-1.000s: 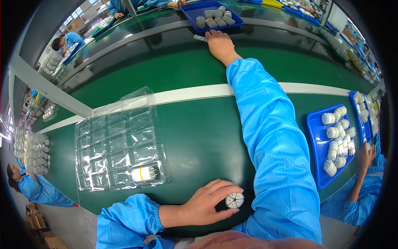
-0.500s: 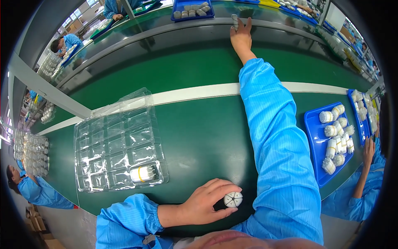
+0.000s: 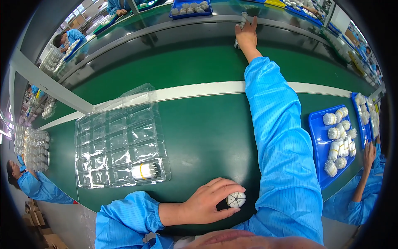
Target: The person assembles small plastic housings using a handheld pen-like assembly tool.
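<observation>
My left hand [image 3: 203,204] rests on the green table, its thumb and fingers curled round a bundle of white wedge-shaped pieces [image 3: 236,199], seen end-on as a segmented circle. Stretched far forward, my right hand [image 3: 247,36] is at the metal ledge beyond the table, with a slim white piece [image 3: 243,18] between its thumb and fingers. A small pale thing [image 3: 236,44] shows beside that hand's wrist; its kind is unclear. On the left lies a clear plastic compartment tray [image 3: 118,141]. One white bundle with a yellow band [image 3: 144,170] occupies its near right compartment.
At right, a blue tray [image 3: 318,145] holds several banded white bundles, with another blue tray [image 3: 362,120] beyond it and a co-worker's hand [image 3: 369,153] close by. A blue tray [image 3: 190,13] of bundles stands past the ledge. Stacked clear trays [image 3: 33,149] are far left.
My right hand has shifted slightly right along the ledge, the slim white piece moving with it. The left hand keeps its grip on the bundle. The view has shifted a little.
</observation>
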`<action>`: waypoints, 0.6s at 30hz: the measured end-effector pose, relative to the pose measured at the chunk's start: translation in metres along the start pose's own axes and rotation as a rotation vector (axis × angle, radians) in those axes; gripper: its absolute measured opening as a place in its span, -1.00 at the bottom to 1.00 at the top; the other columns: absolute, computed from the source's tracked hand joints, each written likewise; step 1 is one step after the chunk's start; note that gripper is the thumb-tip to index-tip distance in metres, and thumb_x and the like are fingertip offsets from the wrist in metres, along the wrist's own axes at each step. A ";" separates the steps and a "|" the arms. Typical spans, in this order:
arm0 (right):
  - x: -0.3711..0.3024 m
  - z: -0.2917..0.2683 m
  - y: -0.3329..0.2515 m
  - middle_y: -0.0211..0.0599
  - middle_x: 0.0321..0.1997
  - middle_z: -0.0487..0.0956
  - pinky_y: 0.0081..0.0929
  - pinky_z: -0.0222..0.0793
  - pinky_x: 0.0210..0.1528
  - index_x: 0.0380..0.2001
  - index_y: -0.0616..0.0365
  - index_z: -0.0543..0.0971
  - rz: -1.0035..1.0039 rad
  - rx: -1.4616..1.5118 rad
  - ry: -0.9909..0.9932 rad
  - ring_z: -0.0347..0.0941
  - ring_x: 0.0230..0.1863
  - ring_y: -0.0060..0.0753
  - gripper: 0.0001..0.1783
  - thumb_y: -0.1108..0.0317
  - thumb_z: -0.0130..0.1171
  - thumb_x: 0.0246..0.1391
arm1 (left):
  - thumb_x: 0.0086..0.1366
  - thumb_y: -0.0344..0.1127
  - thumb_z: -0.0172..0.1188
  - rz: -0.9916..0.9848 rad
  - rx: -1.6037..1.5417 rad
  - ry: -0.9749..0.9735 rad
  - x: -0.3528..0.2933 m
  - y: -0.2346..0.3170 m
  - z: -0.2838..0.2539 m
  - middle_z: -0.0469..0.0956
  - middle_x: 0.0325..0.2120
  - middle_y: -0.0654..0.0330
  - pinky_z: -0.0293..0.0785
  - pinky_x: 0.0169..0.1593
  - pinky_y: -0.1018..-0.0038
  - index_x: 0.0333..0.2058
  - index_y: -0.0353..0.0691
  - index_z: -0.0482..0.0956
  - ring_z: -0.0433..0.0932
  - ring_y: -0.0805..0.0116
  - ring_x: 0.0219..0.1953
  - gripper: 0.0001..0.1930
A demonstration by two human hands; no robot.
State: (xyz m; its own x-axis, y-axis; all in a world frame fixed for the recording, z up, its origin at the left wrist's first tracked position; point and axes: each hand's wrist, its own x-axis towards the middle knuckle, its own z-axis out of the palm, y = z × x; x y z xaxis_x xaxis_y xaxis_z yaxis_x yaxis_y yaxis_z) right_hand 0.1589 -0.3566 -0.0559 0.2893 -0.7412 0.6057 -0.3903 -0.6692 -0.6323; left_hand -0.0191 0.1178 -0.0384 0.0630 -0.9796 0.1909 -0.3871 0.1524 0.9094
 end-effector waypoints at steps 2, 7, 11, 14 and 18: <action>-0.001 -0.001 -0.004 -0.08 0.54 -0.11 -0.03 0.38 0.16 0.15 0.05 0.47 0.049 0.026 -0.036 0.43 0.16 0.21 -0.43 0.02 0.11 0.11 | 0.07 -0.36 0.38 -0.003 0.005 0.002 0.000 0.000 -0.001 0.46 -0.06 0.06 0.48 -0.02 0.24 0.09 -0.18 0.43 0.48 0.04 -0.03 -0.43; 0.000 0.001 -0.005 -0.04 0.54 -0.12 -0.03 0.40 0.14 0.13 0.04 0.48 0.021 -0.034 -0.046 0.48 0.09 0.21 -0.46 0.08 0.11 0.09 | 0.07 -0.36 0.38 0.013 -0.008 0.007 0.000 -0.001 0.000 0.46 -0.06 0.06 0.48 -0.02 0.24 0.09 -0.18 0.43 0.48 0.03 -0.03 -0.43; -0.001 0.003 -0.007 -0.01 0.53 -0.12 -0.02 0.40 0.14 0.09 0.05 0.50 0.032 -0.030 -0.064 0.49 0.08 0.22 -0.47 0.08 0.12 0.08 | 0.06 -0.37 0.38 0.009 0.003 0.001 0.000 0.000 -0.001 0.46 -0.06 0.06 0.48 -0.02 0.25 0.08 -0.19 0.43 0.48 0.04 -0.03 -0.43; -0.001 0.002 -0.005 0.02 0.53 -0.12 -0.02 0.40 0.14 0.09 0.07 0.51 0.018 -0.033 -0.046 0.49 0.07 0.24 -0.47 0.08 0.12 0.07 | 0.06 -0.38 0.38 0.006 0.002 -0.001 0.000 0.000 -0.001 0.46 -0.06 0.06 0.48 -0.02 0.25 0.08 -0.19 0.43 0.48 0.04 -0.04 -0.43; -0.001 0.004 -0.005 0.04 0.53 -0.12 -0.02 0.39 0.14 0.06 0.08 0.52 0.016 -0.041 -0.054 0.48 0.08 0.26 -0.48 0.08 0.12 0.06 | 0.08 -0.38 0.36 0.013 -0.015 0.004 0.000 -0.001 -0.001 0.46 -0.06 0.06 0.48 -0.02 0.26 0.09 -0.19 0.42 0.47 0.04 -0.03 -0.44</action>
State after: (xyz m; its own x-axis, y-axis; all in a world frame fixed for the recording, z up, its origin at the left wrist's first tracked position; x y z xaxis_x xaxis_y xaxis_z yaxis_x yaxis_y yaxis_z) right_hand 0.1644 -0.3522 -0.0553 0.3290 -0.7543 0.5681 -0.4301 -0.6553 -0.6210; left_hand -0.0183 0.1176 -0.0388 0.0615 -0.9770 0.2040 -0.3738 0.1669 0.9123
